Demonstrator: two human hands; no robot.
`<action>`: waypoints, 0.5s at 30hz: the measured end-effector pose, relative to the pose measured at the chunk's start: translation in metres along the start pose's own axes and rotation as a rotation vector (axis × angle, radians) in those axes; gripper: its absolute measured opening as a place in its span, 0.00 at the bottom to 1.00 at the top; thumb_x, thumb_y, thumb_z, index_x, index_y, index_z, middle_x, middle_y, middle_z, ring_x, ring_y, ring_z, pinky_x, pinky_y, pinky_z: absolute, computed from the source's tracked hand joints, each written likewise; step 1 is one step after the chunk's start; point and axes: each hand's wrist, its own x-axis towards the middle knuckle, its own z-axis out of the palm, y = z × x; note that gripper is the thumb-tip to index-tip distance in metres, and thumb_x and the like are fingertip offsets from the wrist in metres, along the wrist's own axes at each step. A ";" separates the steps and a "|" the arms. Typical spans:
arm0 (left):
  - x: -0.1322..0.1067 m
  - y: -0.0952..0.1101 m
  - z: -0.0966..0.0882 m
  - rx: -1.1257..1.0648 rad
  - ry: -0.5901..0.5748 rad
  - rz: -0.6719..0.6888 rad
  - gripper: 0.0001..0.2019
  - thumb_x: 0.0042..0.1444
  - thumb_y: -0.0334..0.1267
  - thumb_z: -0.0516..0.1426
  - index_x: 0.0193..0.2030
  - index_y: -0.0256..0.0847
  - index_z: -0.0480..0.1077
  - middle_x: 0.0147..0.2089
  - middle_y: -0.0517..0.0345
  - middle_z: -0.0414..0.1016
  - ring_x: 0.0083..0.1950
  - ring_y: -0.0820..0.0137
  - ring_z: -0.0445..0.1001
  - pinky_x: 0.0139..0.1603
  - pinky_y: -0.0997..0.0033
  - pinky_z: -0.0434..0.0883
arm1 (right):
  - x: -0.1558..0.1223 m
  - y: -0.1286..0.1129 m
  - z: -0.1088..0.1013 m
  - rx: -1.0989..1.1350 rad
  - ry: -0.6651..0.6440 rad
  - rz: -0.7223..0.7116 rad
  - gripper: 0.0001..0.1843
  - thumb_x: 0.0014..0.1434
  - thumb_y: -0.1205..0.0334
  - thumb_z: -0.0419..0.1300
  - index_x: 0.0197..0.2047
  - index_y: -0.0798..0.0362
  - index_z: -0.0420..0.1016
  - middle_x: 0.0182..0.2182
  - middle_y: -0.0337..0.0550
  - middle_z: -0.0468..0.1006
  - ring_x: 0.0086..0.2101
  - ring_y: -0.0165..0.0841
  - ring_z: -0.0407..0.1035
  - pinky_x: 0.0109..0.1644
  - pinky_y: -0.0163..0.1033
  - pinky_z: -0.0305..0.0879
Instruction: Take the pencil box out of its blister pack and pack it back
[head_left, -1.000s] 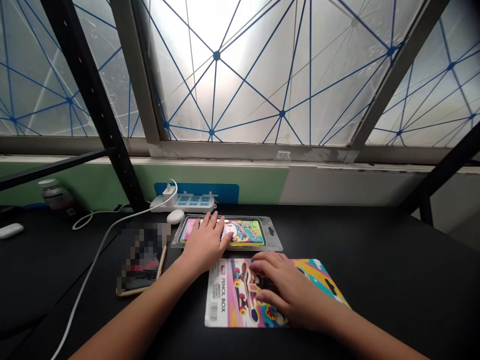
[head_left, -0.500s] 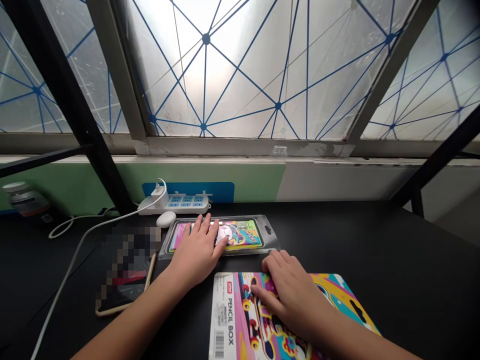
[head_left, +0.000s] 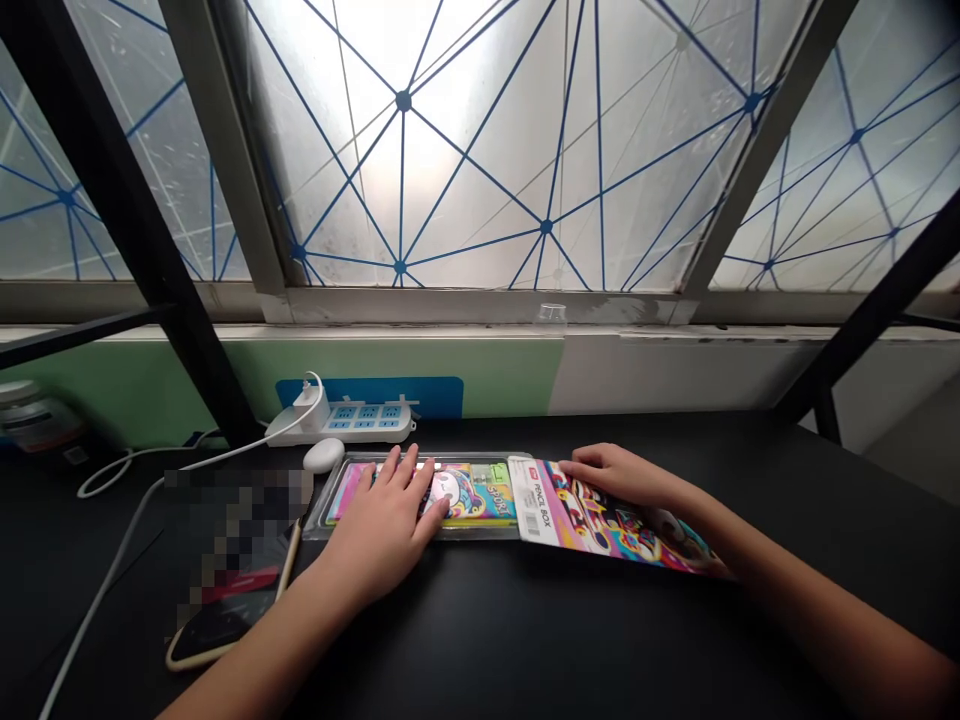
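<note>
On the desk [head_left: 525, 640], near six o'clock, rested spread left hand [head_left: 394, 520] on bright box [head_left: 491, 488], apparently for steadiness; toward four, clasped printed card [head_left: 596, 520] in right hand [head_left: 622, 474], likely to control its angle.

Left hand [head_left: 390, 530] is laid palm down, fingers [head_left: 406, 472] spread forward; right hand [head_left: 626, 474] is curled, fingertips [head_left: 573, 468] turned left, both forearms [head_left: 274, 640] being extended.

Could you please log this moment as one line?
left hand: on colourful box in clear tray; right hand: on printed card; card: hiding tray's right end
</note>
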 end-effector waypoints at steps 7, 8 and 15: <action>-0.003 -0.002 -0.003 -0.024 -0.027 0.047 0.33 0.68 0.58 0.42 0.72 0.43 0.56 0.76 0.49 0.44 0.76 0.50 0.42 0.70 0.40 0.50 | -0.004 0.021 0.008 0.033 0.126 0.041 0.27 0.57 0.33 0.56 0.30 0.50 0.74 0.28 0.40 0.77 0.29 0.35 0.67 0.30 0.37 0.58; -0.003 -0.001 -0.004 -0.023 -0.033 0.046 0.33 0.68 0.58 0.42 0.72 0.43 0.56 0.76 0.49 0.44 0.76 0.50 0.42 0.70 0.40 0.50 | -0.007 0.019 0.010 0.035 0.147 0.049 0.27 0.57 0.33 0.55 0.30 0.50 0.75 0.28 0.41 0.78 0.29 0.35 0.67 0.30 0.37 0.59; -0.005 0.004 -0.008 0.014 -0.088 0.032 0.33 0.68 0.57 0.40 0.73 0.42 0.54 0.76 0.52 0.43 0.77 0.50 0.40 0.70 0.39 0.49 | -0.013 0.011 0.012 0.046 0.221 0.072 0.25 0.58 0.36 0.57 0.30 0.50 0.76 0.26 0.40 0.78 0.28 0.34 0.68 0.30 0.38 0.58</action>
